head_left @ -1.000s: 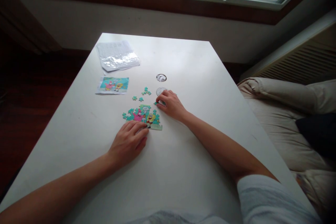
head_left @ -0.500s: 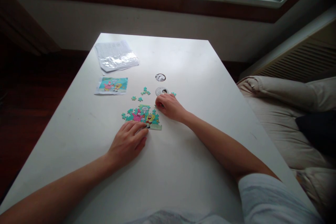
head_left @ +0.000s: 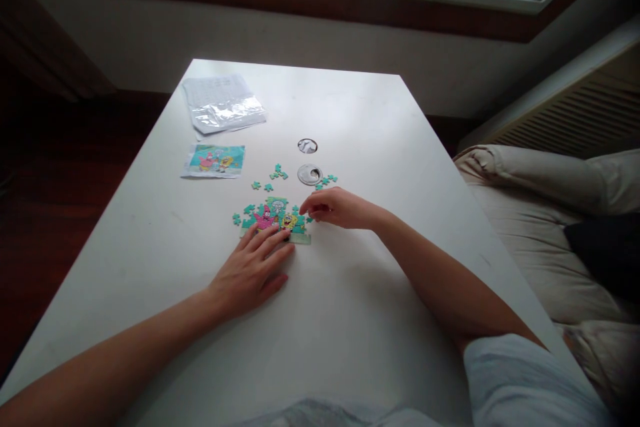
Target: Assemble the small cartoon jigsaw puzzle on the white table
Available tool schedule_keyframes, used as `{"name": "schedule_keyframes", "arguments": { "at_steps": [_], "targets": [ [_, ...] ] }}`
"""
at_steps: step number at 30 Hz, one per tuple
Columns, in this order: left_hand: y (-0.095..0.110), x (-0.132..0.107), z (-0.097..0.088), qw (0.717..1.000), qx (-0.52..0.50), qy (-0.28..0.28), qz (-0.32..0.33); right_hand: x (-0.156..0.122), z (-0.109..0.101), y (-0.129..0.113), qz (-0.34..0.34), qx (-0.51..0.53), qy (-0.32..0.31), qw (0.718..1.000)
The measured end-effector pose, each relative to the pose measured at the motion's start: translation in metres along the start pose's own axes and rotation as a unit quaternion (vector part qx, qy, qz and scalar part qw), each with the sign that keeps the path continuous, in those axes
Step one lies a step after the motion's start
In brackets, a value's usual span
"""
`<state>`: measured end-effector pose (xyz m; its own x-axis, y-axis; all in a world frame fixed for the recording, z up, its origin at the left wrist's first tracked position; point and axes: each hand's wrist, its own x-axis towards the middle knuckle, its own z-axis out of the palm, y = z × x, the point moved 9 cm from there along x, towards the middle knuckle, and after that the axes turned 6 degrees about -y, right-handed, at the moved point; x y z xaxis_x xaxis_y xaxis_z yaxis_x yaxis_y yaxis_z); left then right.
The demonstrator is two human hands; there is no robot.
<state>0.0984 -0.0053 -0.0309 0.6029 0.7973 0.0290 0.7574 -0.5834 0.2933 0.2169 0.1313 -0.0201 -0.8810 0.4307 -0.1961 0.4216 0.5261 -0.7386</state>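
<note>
A small half-built cartoon jigsaw puzzle (head_left: 274, 217) lies in the middle of the white table (head_left: 350, 320). My left hand (head_left: 253, 271) lies flat with its fingers spread, the fingertips resting on the puzzle's near edge. My right hand (head_left: 334, 207) hovers at the puzzle's right edge, fingers pinched on a teal puzzle piece (head_left: 309, 218). Loose teal pieces (head_left: 278, 174) lie just beyond the puzzle, and a few more loose pieces (head_left: 326, 180) sit beside a round lid (head_left: 309, 174).
A reference picture card (head_left: 215, 161) lies left of the loose pieces. Behind it is a clear plastic bag on paper (head_left: 223, 107). A round cable hole (head_left: 307, 145) sits in the tabletop. A cushioned seat (head_left: 550, 227) is to the right, windows beyond the table.
My right hand came back from the round lid to the puzzle's right edge, uncovering the lid and the pieces beside it. My left hand slid forward and spread its fingers on the puzzle.
</note>
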Motion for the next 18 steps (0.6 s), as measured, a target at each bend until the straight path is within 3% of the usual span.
{"name": "schedule_keyframes", "arguments": {
  "at_steps": [4,18],
  "targets": [
    [-0.002,0.000,0.002,1.000,0.010,-0.009,-0.006,-0.001,0.013,-0.003,0.018,-0.001,-0.044,0.999],
    [-0.001,-0.001,0.000,1.000,0.006,-0.001,-0.002,0.006,0.021,-0.007,-0.038,-0.040,-0.055,0.997]
  ]
}}
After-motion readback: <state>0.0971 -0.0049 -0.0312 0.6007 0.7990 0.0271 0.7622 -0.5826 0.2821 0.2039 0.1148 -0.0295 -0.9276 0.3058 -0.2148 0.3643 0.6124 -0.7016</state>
